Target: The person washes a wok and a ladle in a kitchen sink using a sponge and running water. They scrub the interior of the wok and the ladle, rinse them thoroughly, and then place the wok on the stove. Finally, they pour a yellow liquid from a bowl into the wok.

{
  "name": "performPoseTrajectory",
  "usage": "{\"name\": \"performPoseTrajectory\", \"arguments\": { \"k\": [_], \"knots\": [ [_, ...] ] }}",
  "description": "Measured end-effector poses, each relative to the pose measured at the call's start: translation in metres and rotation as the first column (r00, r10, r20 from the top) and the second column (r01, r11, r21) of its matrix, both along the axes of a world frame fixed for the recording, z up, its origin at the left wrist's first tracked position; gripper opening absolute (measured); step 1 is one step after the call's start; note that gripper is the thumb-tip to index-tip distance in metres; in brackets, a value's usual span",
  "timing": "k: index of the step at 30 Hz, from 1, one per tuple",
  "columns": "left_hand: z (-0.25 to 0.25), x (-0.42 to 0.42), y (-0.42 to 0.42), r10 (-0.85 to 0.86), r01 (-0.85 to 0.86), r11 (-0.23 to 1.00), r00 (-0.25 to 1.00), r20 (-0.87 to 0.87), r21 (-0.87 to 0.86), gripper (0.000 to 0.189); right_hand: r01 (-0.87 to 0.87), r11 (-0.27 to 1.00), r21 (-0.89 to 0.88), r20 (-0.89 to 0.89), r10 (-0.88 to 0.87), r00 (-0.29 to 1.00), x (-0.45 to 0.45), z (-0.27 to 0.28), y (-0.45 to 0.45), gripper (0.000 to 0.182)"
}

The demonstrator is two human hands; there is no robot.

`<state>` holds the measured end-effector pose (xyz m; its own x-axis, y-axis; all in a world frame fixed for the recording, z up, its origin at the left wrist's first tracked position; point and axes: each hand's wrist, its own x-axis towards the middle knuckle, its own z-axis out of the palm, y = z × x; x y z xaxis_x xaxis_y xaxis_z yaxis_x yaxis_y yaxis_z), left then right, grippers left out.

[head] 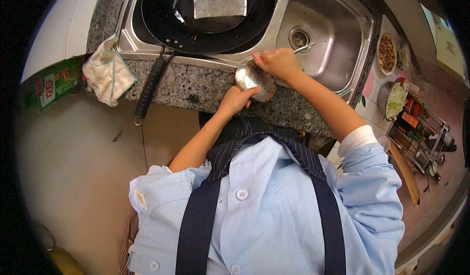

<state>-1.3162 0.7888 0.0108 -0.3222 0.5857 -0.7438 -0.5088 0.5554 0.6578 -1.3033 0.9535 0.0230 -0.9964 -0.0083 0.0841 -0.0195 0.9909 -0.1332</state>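
Note:
My left hand (237, 100) holds the lower edge of a shiny, rounded metal piece (255, 80), its thumb lying on the curved face. My right hand (277, 64) is closed around a thin metal handle (305, 48), whose end sticks out over the sink. Whether handle and rounded piece are joined, as in a ladle, is hidden by the right hand. Both hands are above the front edge of the granite counter (183, 80). Beyond them is a black wok (158, 29); a silvery rectangle (220, 3) shows inside, and I cannot tell whether it is a sheet or a reflection.
The wok's wrapped handle (150, 88) juts past the counter edge, near a draped cloth (108, 71). At right is a steel sink basin (330, 36). Farther right stand a dish of brown food (386, 53), a bowl of chopped vegetable (396, 100) and a bottle rack (422, 128).

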Motion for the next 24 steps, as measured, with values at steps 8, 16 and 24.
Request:
{"name": "performPoseTrajectory", "arguments": {
  "k": [8, 16, 24],
  "knots": [
    [0.02, -0.009, 0.003, -0.01, 0.011, 0.998, 1.0, 0.019, -0.057, 0.034, -0.087, 0.994, 0.062, -0.05, 0.09, 0.995, -0.006, 0.0, 0.001, 0.038],
    [0.011, -0.013, 0.004, -0.076, 0.079, 0.991, 0.997, 0.031, -0.108, 0.04, 0.012, 0.891, 0.455, -0.069, 0.022, 0.997, -0.013, -0.025, 0.034, 0.032],
    [0.023, 0.004, 0.001, -0.018, 0.018, 0.999, 1.0, 0.002, -0.031, 0.036, 0.586, 0.779, 0.224, -0.067, -0.588, 0.806, 0.076, 0.056, 0.095, 0.038]
  ]
}}
